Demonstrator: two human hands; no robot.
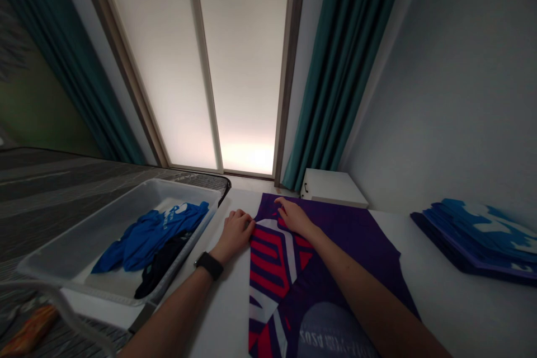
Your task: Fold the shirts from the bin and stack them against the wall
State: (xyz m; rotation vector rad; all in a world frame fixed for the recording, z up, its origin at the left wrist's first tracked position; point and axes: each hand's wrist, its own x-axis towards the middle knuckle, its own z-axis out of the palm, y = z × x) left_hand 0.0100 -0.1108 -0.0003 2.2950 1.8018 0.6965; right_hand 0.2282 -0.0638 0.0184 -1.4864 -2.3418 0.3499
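A purple T-shirt (356, 235) with red and white printing lies spread on the white table, partly folded over along its left side. My left hand (238, 232), wearing a dark watch on the wrist, is at the shirt's upper left edge, its fingers curled and pinching the cloth there. Over the upper part of the shirt, my right hand (293, 215) has thumb and fingers drawn together on the fabric near the red and white print. My right forearm crosses the shirt and hides some of it. Grey lettering shows at the shirt's near end.
Left of the table stands a translucent plastic bin (121, 201) with a blue shirt (155, 235) and a dark garment (163, 263) inside. A stack of folded shirts (478, 235) lies at the right by the wall. Beyond the table is a white cabinet (333, 187).
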